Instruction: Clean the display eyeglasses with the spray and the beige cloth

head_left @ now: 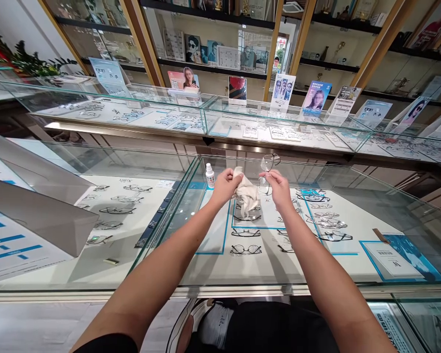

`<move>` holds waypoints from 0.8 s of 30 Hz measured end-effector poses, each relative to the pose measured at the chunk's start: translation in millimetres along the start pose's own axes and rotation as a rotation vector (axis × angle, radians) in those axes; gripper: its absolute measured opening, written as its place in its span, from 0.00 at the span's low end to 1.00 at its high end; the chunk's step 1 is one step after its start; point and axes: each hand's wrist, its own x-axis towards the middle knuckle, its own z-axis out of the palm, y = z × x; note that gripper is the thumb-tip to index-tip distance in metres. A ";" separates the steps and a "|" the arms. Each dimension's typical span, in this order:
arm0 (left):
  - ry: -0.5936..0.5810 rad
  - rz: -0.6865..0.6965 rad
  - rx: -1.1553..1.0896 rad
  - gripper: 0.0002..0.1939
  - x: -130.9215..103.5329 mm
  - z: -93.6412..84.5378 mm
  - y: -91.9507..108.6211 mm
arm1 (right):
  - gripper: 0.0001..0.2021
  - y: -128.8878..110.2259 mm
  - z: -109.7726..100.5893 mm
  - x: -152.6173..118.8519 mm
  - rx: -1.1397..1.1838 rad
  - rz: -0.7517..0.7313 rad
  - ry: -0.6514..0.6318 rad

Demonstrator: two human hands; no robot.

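Note:
Over the glass counter, my left hand [226, 185] is closed on a crumpled cream cloth [248, 195], which hangs down from the fingers. To its right, my right hand [277, 186] pinches a pair of thin-rimmed eyeglasses [269, 163], held upright with one lens above the fingers and the other below. A small gap separates the cloth from the eyeglasses. Just left of my left hand, a small white bottle [209, 176] with a white cap stands on the glass top.
Under the glass lie rows of eyeglass frames [246, 249] and a blue-edged card [393, 260]. White folded display boards [29, 230] stand at the left. Beyond, a second glass case [206, 115] carries upright advertising cards [282, 93], with wall shelves behind.

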 end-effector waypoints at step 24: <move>-0.238 -0.093 -0.284 0.32 3.9 1.4 -3.1 | 0.17 -5.1 6.0 -4.9 0.093 -0.006 -0.228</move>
